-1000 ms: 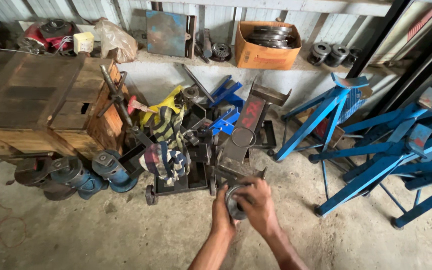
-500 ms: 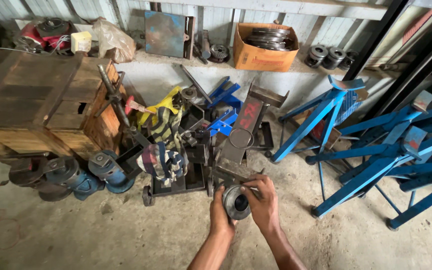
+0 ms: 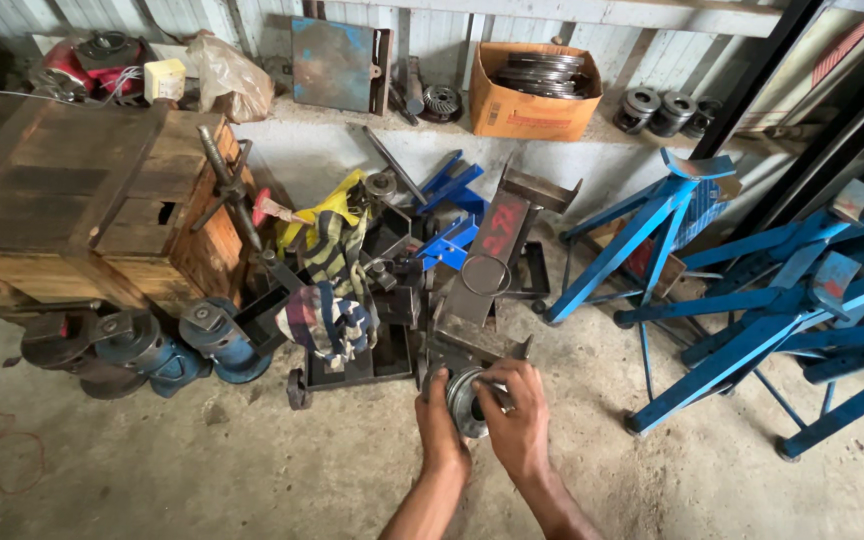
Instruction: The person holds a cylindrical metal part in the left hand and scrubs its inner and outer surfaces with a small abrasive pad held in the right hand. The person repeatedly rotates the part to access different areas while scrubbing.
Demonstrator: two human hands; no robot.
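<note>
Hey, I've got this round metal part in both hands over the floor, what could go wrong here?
The round metal part looks heavy; both hands, left hand and right hand, hold it above the concrete floor, so a slip could drop it. Jagged steel pieces lie just ahead and could scrape knuckles.

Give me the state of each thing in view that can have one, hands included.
Left hand: gripping the ring's left side.
Right hand: fingers over the ring's front.
Metal ring: held off the floor, between both hands.
Cardboard box: open, holding dark discs.
Wooden crate: closed.
Blue stands: upright.
</note>
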